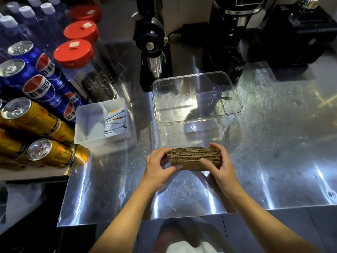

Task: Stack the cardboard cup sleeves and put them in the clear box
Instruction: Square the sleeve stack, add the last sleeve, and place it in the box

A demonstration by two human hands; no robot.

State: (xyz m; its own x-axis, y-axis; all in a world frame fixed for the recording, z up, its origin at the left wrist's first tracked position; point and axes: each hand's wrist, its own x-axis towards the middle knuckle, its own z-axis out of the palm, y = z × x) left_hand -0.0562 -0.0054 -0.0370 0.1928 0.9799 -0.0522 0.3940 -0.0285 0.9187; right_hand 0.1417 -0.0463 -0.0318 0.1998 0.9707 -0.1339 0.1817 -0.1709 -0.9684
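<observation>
A thick stack of brown cardboard cup sleeves [193,156] stands on edge on the steel counter, its corrugated edges facing up. My left hand [160,168] grips the stack's left end, thumb on the near face. My right hand [219,168] clasps the right end, fingers wrapped over the far side. The clear box [197,114] stands just behind the stack, open at the top, with nothing inside it.
A white tray [87,125] with paper sachets sits left of the clear box. Soda cans [39,88] and red-lidded jars [76,53] crowd the left side. Two black coffee grinders [155,46] stand behind the box. The steel counter [273,152] stretches to the right.
</observation>
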